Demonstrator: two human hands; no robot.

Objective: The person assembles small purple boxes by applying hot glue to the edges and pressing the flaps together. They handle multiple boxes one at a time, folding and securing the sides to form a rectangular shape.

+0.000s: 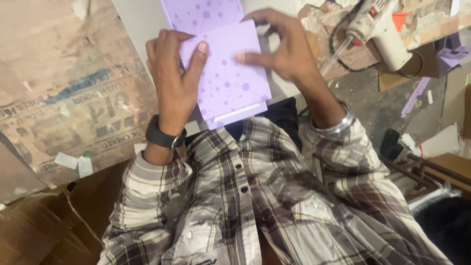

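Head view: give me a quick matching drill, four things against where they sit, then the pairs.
Things:
1. lilac dotted card
2. glue gun
3. black watch
4. metal bangle

Places:
A. right wrist
B. between the left hand and the right hand
C. left wrist
D. upper right, on the cardboard scraps

Pairs: 1-B, 2-D, 3-C, 4-A

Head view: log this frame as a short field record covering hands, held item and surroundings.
Left hand: left hand grips the purple dotted paper piece, thumb on top
Right hand: right hand pinches its upper right edge
Wrists: black watch on left, metal bangle on right
Clothing: plaid shirt
Nearby: glue gun at upper right, flattened cardboard on left
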